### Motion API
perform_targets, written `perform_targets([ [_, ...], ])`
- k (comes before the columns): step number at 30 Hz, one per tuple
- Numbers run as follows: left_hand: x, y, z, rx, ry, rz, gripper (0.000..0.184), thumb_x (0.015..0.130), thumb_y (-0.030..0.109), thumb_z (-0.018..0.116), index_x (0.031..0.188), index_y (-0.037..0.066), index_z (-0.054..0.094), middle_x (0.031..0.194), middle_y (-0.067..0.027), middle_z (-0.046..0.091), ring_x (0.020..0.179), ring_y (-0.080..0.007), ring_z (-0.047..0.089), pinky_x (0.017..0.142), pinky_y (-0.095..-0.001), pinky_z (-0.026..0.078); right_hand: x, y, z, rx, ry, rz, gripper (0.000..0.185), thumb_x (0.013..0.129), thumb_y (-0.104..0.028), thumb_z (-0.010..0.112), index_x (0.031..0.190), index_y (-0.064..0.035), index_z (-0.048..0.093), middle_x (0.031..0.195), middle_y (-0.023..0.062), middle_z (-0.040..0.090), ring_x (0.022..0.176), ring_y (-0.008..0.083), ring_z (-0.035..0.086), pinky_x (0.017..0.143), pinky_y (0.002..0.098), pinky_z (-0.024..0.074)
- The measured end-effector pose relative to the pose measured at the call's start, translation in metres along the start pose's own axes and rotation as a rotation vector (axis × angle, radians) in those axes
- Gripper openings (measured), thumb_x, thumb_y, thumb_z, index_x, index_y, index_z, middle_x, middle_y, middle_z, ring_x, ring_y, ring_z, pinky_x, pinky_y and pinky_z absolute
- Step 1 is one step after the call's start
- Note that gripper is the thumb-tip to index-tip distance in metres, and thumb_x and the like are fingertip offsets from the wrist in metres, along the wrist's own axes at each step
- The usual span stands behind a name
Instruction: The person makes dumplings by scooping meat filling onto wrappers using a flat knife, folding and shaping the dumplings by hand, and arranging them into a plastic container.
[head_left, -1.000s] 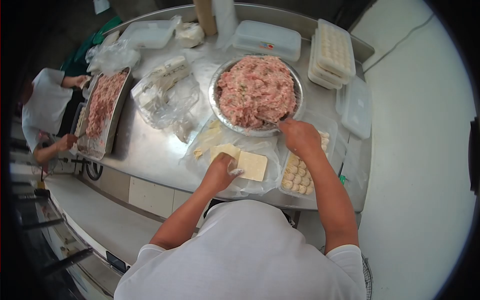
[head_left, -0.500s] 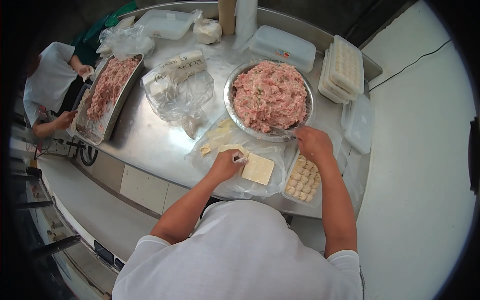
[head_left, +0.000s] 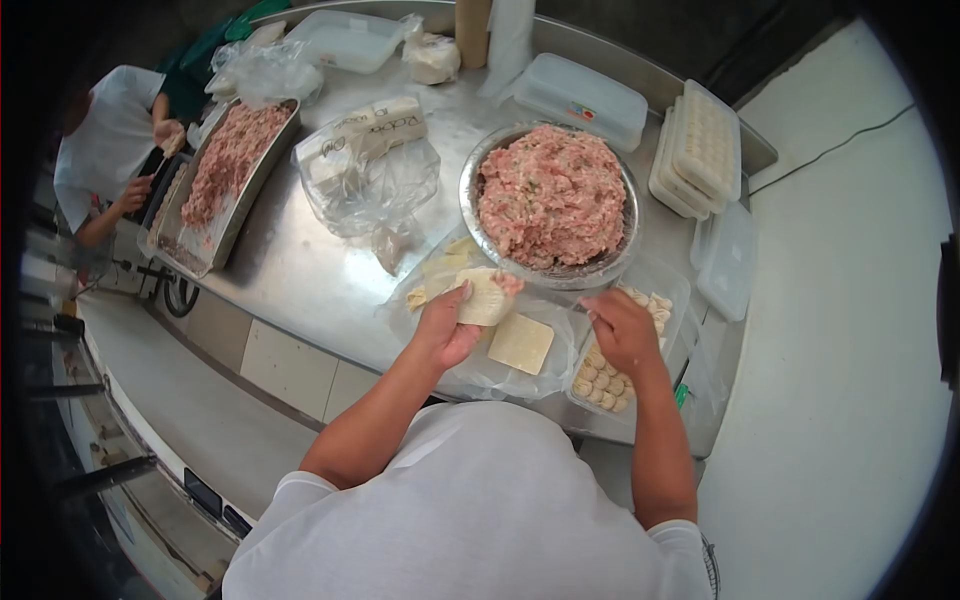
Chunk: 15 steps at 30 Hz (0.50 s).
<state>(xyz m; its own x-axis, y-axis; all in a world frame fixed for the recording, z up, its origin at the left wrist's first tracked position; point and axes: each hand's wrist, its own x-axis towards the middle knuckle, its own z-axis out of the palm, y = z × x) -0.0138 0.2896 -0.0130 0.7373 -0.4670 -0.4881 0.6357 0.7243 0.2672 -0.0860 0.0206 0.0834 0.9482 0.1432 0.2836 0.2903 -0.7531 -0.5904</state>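
My left hand (head_left: 447, 328) grips a pale square dumpling wrapper (head_left: 484, 297), raised above the plastic sheet. A small lump of pink minced meat (head_left: 508, 283) sits on the wrapper's far right corner. More square wrappers (head_left: 521, 344) lie on the sheet just right of that hand. My right hand (head_left: 622, 328) is closed around a thin flat metal spreader, mostly hard to see, pointing left toward the wrapper. Beneath this hand is a plastic box of folded dumplings (head_left: 602, 384), partly covered by it. Beyond both hands stands a metal bowl (head_left: 468, 218) heaped with minced meat (head_left: 550, 195).
A bag of wrapped packs (head_left: 370, 170) lies left of the bowl. Stacked dumpling boxes (head_left: 700, 150) and a lidded box (head_left: 585, 100) stand at the back right. At far left, a co-worker (head_left: 105, 150) works beside a meat tray (head_left: 205, 258). A wall borders the right.
My left hand has lifted a wrapper off the sheet. My right hand has drawn back from the bowl's rim, and minced meat now sits on the wrapper. The view has shifted slightly.
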Motion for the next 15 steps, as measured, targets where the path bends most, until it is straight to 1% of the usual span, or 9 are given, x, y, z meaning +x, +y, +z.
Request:
perform_targets([
  [2, -0.011, 0.002, 0.02, -0.117, -0.033, -0.052, 0.04, 0.108, 0.023, 0.038, 0.138, -0.003, 0.043, 0.133, -0.0211, 0.055, 0.126, -0.0335, 0.055, 0.112, -0.0501, 0.044, -0.016, -0.01, 0.017, -0.022, 0.001, 0.04, 0.025, 0.082, -0.003, 0.065, 0.104, -0.0112, 0.074, 0.092, 0.0096, 0.064, 0.08, 0.03, 0.066, 0.07, 0.0394, 0.0538],
  [4, -0.016, 0.007, 0.03, -0.094, -0.069, -0.079, 0.038, 0.107, 0.023, 0.041, 0.136, -0.002, 0.045, 0.132, -0.0205, 0.055, 0.124, -0.0323, 0.057, 0.109, -0.0481, 0.047, -0.026, -0.01, 0.033, -0.023, -0.015, 0.112, 0.025, 0.081, -0.001, 0.066, 0.102, -0.0116, 0.074, 0.096, 0.009, 0.062, 0.084, 0.029, 0.065, 0.072, 0.0397, 0.0539],
  [6, -0.013, 0.006, 0.023, -0.066, -0.109, -0.111, 0.036, 0.107, 0.023, 0.043, 0.134, 0.0, 0.046, 0.132, -0.0199, 0.055, 0.121, -0.031, 0.059, 0.106, -0.0461, 0.049, -0.029, -0.008, 0.027, -0.076, -0.048, 0.099, 0.025, 0.08, -0.001, 0.065, 0.101, -0.0113, 0.074, 0.093, 0.0095, 0.061, 0.085, 0.0291, 0.064, 0.072, 0.041, 0.0537],
  [8, -0.001, 0.002, 0.0, -0.09, 0.139, -0.05, 0.036, 0.107, 0.024, 0.045, 0.134, 0.001, 0.047, 0.13, -0.0173, 0.057, 0.118, -0.028, 0.06, 0.103, -0.0434, 0.05, -0.02, -0.016, 0.012, -0.124, -0.077, 0.087, 0.025, 0.079, -0.001, 0.065, 0.1, -0.011, 0.073, 0.09, 0.0099, 0.06, 0.085, 0.0293, 0.064, 0.072, 0.0423, 0.0534],
  [9, -0.003, 0.003, 0.006, -0.078, 0.137, -0.06, 0.036, 0.107, 0.024, 0.045, 0.134, 0.001, 0.047, 0.13, -0.0173, 0.057, 0.118, -0.028, 0.06, 0.103, -0.0434, 0.05, -0.011, -0.022, -0.001, -0.23, -0.073, 0.071, 0.024, 0.079, -0.002, 0.064, 0.1, -0.0109, 0.073, 0.088, 0.0104, 0.06, 0.085, 0.0298, 0.063, 0.072, 0.0432, 0.0534],
  [10, -0.008, 0.006, 0.018, 0.004, 0.177, 0.055, 0.038, 0.108, 0.025, 0.04, 0.135, -0.001, 0.046, 0.13, -0.0181, 0.057, 0.118, -0.0293, 0.06, 0.102, -0.0449, 0.051, -0.002, -0.022, -0.009, -0.338, -0.07, 0.056, 0.024, 0.079, -0.003, 0.063, 0.099, -0.0108, 0.073, 0.087, 0.0109, 0.06, 0.086, 0.0304, 0.063, 0.073, 0.044, 0.0534],
  [11, -0.011, 0.007, 0.026, 0.084, 0.215, 0.173, 0.041, 0.109, 0.027, 0.035, 0.135, -0.003, 0.045, 0.13, -0.019, 0.057, 0.118, -0.0305, 0.06, 0.102, -0.0463, 0.053, 0.006, -0.018, -0.009, -0.341, -0.061, 0.067, 0.024, 0.079, -0.003, 0.063, 0.099, -0.0108, 0.073, 0.087, 0.0109, 0.06, 0.086, 0.0304, 0.063, 0.073, 0.044, 0.0534],
  [14, -0.01, 0.013, 0.028, 0.092, 0.164, 0.163, 0.041, 0.11, 0.027, 0.035, 0.136, -0.003, 0.045, 0.131, -0.0181, 0.057, 0.119, -0.0296, 0.061, 0.102, -0.0441, 0.053, 0.028, -0.004, -0.003, -0.464, -0.034, 0.131, 0.026, 0.078, -0.005, 0.061, 0.101, -0.0116, 0.072, 0.085, 0.0107, 0.061, 0.085, 0.0312, 0.065, 0.072, 0.0448, 0.0542],
  [15, -0.011, 0.013, 0.027, 0.091, 0.161, 0.169, 0.041, 0.11, 0.027, 0.035, 0.136, -0.003, 0.045, 0.131, -0.0181, 0.057, 0.119, -0.0296, 0.061, 0.102, -0.0441, 0.053, 0.032, 0.006, 0.002, -0.491, -0.125, 0.088, 0.026, 0.079, -0.006, 0.062, 0.101, -0.0123, 0.073, 0.085, 0.0101, 0.062, 0.083, 0.031, 0.066, 0.071, 0.0445, 0.0547],
])
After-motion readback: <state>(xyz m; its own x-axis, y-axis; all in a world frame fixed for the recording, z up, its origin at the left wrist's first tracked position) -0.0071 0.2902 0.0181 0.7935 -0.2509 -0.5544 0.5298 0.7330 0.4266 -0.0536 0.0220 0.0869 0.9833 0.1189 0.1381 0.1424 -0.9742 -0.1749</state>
